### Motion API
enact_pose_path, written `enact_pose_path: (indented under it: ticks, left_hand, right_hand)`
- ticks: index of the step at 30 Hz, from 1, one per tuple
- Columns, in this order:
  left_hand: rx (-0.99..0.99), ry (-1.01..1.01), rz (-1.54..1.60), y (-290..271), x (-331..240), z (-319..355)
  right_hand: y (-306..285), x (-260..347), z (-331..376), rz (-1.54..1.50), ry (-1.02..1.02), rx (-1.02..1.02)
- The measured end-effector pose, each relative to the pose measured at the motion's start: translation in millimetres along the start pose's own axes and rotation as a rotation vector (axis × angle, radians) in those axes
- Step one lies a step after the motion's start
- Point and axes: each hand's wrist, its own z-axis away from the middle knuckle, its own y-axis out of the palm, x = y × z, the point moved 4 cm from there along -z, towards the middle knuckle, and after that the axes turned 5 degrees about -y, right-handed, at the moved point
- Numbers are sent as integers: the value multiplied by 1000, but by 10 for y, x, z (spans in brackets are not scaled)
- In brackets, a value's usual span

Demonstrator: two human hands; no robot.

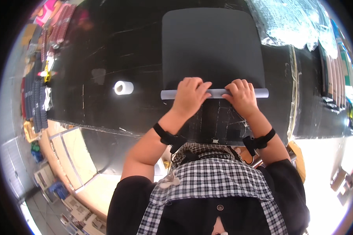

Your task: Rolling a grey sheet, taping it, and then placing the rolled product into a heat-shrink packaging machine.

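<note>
A long pale white roll (217, 93), like a tube or a tightly rolled sheet, lies crosswise at the near edge of a dark grey sheet (211, 43) with rounded far corners. Over its left part bends my left hand (190, 95), fingers curled across the top and thumb toward the middle. My right hand (242, 96) grips it farther right in the same way, with a short gap between the two thumbs. Both ends of the roll stick out past my hands. Whether it is joined to the grey sheet, I cannot tell.
The black table (117, 51) has scratches and a taped seam (293, 94) on the right. A small white roll (123, 87) rests left of my hands. Shiny clear plastic wrap (292, 23) is heaped at the far right. Several dark rolls (37, 94) are stacked beyond the table's left side.
</note>
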Motion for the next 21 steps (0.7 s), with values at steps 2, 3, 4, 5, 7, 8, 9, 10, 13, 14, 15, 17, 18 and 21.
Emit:
enact_pose_path:
  ticks: [2,3,4,5,7,8,9,10,13,14,15,17,18,21]
  left_hand:
    - [-7,-20,-19,14,-113,88]
    - [-36,6,-65,39,-170,153]
    - [-65,33,-110,69,-196,184]
    - [-100,41,-144,52,-199,170]
    - [-79,51,-90,120,-37,62]
    - [-50,65,-29,118,20,-21]
    - [-10,57,10,109,68,-75]
    - [-17,52,5,86,115,-143]
    - [-82,76,14,-40,154,-335]
    - [-91,73,13,-11,100,-370]
    - [-125,39,1,2,51,-385]
    - [-122,-4,-21,11,-18,-298]
    - [-128,-6,-25,18,-65,-231]
    - [-101,26,-262,84,-124,-154]
  right_hand:
    - [-8,-103,-103,-50,2,-5]
    - [-7,-118,-158,-51,-7,-8]
    - [-31,-146,-208,-68,12,-67]
    - [-56,-155,-245,-88,28,-125]
    - [-43,-183,-291,-75,37,-65]
    - [-18,-186,-317,-62,55,-3]
    - [-18,-130,-296,-61,46,-2]
    - [-65,-18,-236,-8,7,-95]
    - [-68,85,-251,70,-20,-163]
    - [-59,43,-262,107,5,-138]
    - [-39,-33,-308,63,25,-89]
    - [-44,-108,-434,36,44,-93]
    - [-69,-152,-507,14,73,-99]
    - [-101,-316,-745,-41,90,-82]
